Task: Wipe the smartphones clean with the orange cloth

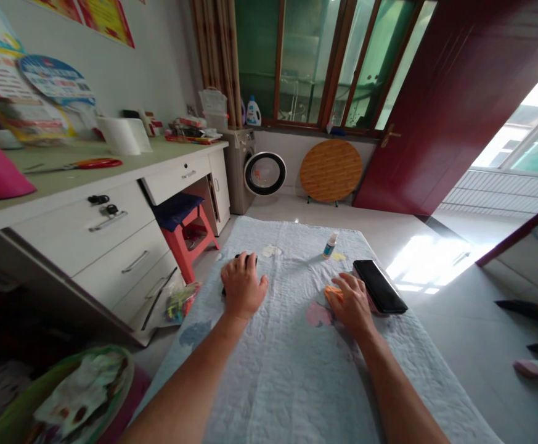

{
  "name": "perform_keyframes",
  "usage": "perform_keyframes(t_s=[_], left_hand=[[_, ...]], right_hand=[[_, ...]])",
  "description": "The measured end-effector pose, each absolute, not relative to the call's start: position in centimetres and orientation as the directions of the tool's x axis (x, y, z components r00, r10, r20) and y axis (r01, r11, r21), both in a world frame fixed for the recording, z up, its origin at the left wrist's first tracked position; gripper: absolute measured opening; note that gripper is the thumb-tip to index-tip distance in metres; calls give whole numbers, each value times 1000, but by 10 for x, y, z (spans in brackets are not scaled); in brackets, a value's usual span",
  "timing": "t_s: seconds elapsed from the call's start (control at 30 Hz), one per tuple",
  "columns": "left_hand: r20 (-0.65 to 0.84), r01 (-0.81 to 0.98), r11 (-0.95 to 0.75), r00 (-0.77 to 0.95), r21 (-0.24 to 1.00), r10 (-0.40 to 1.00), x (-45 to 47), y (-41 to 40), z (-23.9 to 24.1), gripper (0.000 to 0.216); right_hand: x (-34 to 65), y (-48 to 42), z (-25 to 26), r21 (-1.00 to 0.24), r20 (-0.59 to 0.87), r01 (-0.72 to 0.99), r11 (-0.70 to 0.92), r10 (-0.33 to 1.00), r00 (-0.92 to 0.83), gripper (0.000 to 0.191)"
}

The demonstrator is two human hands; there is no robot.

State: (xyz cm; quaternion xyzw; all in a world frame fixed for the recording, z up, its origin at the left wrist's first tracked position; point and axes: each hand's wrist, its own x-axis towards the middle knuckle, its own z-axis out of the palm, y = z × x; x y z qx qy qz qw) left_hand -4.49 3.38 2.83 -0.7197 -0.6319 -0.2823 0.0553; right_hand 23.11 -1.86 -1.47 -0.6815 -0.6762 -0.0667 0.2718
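My left hand (242,285) rests at the left of the cloth-covered table, its fingers bent over a flat black object (224,291). Only dark edges of that object show around the fingers, so its kind stays hidden. On the right, my right hand (352,303) closes over a small orange cloth (331,292), partly covered by the fingers. Just beside that hand lies a black-screened phone or tablet (379,287). A small spray bottle (330,245) with a blue label stands upright beyond both hands. The pale blue quilted cover (287,370) spreads under everything.
A white desk (111,237) with drawers runs along the left, with scissors (81,164) and a paper roll (121,135) on top. A red stool (190,237) is tucked beside it. Behind are a washing machine with its door open (265,174) and a round wooden tabletop (331,171).
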Motion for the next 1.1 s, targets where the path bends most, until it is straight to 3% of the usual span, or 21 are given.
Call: perform_keyframes(t_s=[0.1,0.4,0.77,1.1], left_hand=[[385,974,-11,-80,228,920,-61,44,29,58],[171,985,81,-106,151,980,-70,46,26,66],[215,981,84,-120,172,969,-76,53,19,55],[241,953,138,-206,270,948,-75,49,28,68]], right_hand=[[229,-19,-15,-287,444,957,48,892,88,30],[222,-20,-17,-282,411,956,81,911,45,32],[222,-20,-19,-299,367,953,55,928,61,33],[221,-22,-18,-261,305,965,-38,945,119,35]])
